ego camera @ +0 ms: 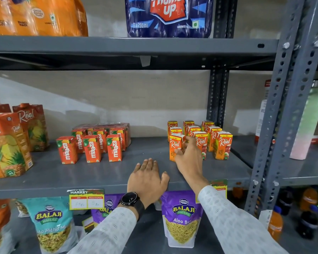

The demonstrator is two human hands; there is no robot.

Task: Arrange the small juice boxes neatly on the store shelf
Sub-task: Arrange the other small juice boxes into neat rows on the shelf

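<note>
On the grey middle shelf (99,173) stand two groups of small juice boxes. Several orange-red Maaza boxes (92,148) are lined up in rows at centre left. Several orange Real apple boxes (222,143) stand in rows at the right. My right hand (188,158) grips the front-left Real box (175,144), thumb on its front and fingers around its right side. My left hand (147,177), with a black watch on the wrist, lies flat and empty on the shelf's front edge, fingers spread.
Large Real pineapple cartons (9,142) stand at the shelf's left end. A grey perforated upright (283,107) borders the right. Thums Up and orange bottle packs sit on the shelf above. Balaji snack bags (182,219) and price tags hang below the front edge.
</note>
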